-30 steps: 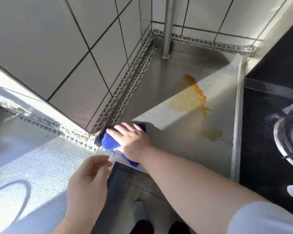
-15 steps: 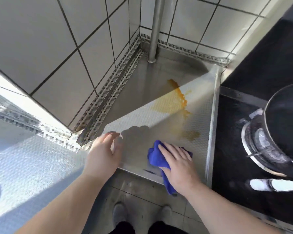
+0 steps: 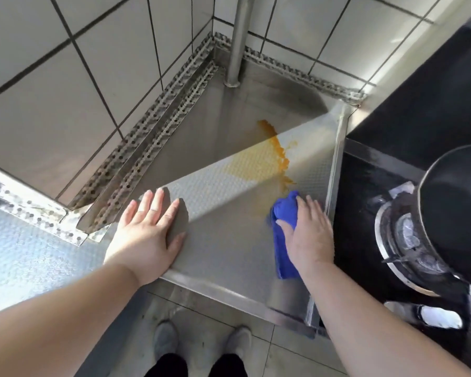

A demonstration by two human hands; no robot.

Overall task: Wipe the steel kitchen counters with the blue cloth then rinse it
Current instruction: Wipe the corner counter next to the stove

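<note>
The blue cloth [image 3: 283, 213] lies bunched on the textured steel counter [image 3: 223, 219], close to its right rim. My right hand [image 3: 307, 235] presses flat on the cloth with straight fingers, just below an orange stain [image 3: 259, 161] that spreads across the counter's middle. My left hand [image 3: 147, 235] rests flat, fingers spread, on the counter's front left corner and holds nothing.
A steel pole [image 3: 238, 42] stands in the tiled back corner. A black gas stove [image 3: 392, 240] with a dark pan [image 3: 457, 210] borders the counter on the right. Another steel surface [image 3: 25, 257] lies at left. The floor and my shoes [image 3: 201, 344] show below.
My right hand has slid the cloth rightward across the counter, up to the lower edge of the stain. My left hand has come down flat on the front left corner.
</note>
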